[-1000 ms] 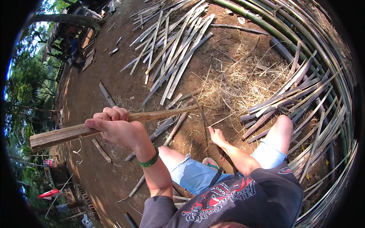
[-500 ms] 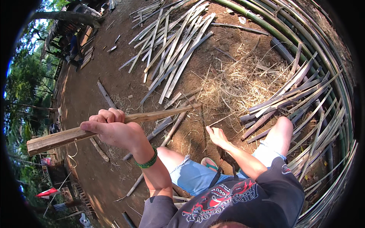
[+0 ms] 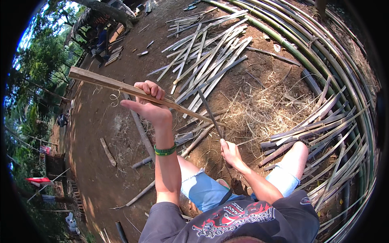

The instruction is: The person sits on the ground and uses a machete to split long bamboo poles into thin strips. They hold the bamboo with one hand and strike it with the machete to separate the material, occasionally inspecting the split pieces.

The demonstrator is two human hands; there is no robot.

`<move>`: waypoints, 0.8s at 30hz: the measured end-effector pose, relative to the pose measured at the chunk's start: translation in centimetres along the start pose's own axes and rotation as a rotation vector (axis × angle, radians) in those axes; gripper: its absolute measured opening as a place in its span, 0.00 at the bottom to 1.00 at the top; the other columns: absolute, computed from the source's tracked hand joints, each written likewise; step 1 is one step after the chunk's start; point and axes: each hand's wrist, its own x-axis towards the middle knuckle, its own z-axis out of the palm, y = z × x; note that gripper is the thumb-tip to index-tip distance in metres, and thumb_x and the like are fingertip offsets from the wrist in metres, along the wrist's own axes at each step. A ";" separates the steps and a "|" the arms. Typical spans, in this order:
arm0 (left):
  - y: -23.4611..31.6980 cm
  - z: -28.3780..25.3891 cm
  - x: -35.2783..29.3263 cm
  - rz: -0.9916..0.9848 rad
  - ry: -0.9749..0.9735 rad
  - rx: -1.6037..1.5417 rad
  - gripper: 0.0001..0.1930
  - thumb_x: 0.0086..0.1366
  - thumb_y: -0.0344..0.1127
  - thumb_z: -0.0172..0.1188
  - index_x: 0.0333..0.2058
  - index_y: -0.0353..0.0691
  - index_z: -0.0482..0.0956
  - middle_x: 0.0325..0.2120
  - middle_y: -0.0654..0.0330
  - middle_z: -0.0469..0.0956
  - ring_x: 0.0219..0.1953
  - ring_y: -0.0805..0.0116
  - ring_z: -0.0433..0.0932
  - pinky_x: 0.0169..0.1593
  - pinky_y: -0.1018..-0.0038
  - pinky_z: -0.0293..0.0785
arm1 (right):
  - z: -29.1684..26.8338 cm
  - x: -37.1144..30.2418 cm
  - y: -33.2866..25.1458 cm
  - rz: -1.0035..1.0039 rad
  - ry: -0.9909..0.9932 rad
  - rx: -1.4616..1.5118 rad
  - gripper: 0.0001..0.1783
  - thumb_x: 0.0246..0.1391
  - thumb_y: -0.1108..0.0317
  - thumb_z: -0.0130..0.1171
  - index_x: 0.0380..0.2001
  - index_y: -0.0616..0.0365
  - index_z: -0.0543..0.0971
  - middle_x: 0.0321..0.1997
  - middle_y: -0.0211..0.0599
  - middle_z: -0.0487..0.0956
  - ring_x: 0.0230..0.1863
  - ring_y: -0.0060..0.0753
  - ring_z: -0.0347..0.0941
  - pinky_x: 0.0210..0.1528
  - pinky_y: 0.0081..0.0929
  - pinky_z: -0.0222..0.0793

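Observation:
My left hand [image 3: 150, 103], raised at the left with a green band on its wrist, is closed round a long squared wooden stick [image 3: 91, 78]. Its fingers curl over the top while the thumb sticks out to the left. The stick slants from thick at the upper left to a narrower end at the right. A long, dark-bladed knife [image 3: 206, 106] is in my right hand [image 3: 231, 154], which is closed round its handle in front of my knees. The blade points up and away, crossing the stick near its thin end; whether they touch I cannot tell. A thin curled shaving [image 3: 115, 96] hangs by the stick.
Pale split strips [image 3: 208, 50] lie heaped beyond my hands. Shavings [image 3: 263, 109] cover the ground at the right, beside more split pieces [image 3: 312, 125]. Long green bamboo poles [image 3: 279, 34] curve round the right side. Several loose poles, one short stick [image 3: 107, 152] among them, lie at the left.
The stick's thick end has swung up and away, so it now slopes down to the right. My right hand has brought the knife blade up across the stick's thin end. The view has shifted.

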 end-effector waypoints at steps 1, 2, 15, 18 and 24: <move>0.1 0.1 0.3 -0.022 -0.081 0.020 0.41 0.56 0.82 0.28 0.27 0.43 0.60 0.21 0.63 0.60 0.23 0.73 0.57 0.27 0.77 0.55 | -0.2 -0.8 -2.8 -0.048 -0.036 0.086 0.31 0.65 0.44 0.44 0.20 0.63 0.72 0.14 0.39 0.69 0.19 0.32 0.67 0.26 0.35 0.64; 0.1 -0.6 1.0 0.043 -0.162 0.081 0.44 0.55 0.83 0.28 0.33 0.40 0.64 0.23 0.60 0.62 0.27 0.69 0.61 0.33 0.74 0.61 | -0.4 -1.4 -5.0 -0.117 -0.054 0.123 0.31 0.65 0.46 0.44 0.19 0.62 0.70 0.14 0.35 0.68 0.18 0.28 0.65 0.24 0.32 0.62; 11.8 6.0 3.2 0.227 -0.076 0.082 0.29 0.65 0.69 0.43 0.26 0.47 0.56 0.14 0.71 0.52 0.13 0.83 0.47 0.16 0.81 0.41 | -2.6 -5.2 -16.0 -0.251 -0.322 0.440 0.25 0.68 0.48 0.40 0.25 0.57 0.68 0.15 0.24 0.66 0.14 0.14 0.60 0.16 0.17 0.57; 11.3 7.3 0.3 0.264 -0.010 0.079 0.30 0.65 0.71 0.39 0.26 0.47 0.57 0.13 0.71 0.51 0.13 0.83 0.46 0.16 0.81 0.40 | -4.3 -4.4 -13.8 -0.219 -0.305 0.413 0.27 0.68 0.45 0.38 0.26 0.58 0.68 0.14 0.27 0.66 0.13 0.18 0.60 0.15 0.18 0.58; 12.7 8.4 -4.2 0.329 0.105 0.026 0.31 0.66 0.72 0.30 0.26 0.47 0.55 0.13 0.70 0.52 0.12 0.82 0.45 0.15 0.82 0.40 | -7.3 -4.7 -8.2 -0.038 -0.245 0.304 0.24 0.65 0.49 0.48 0.23 0.57 0.69 0.13 0.26 0.66 0.14 0.17 0.61 0.17 0.18 0.58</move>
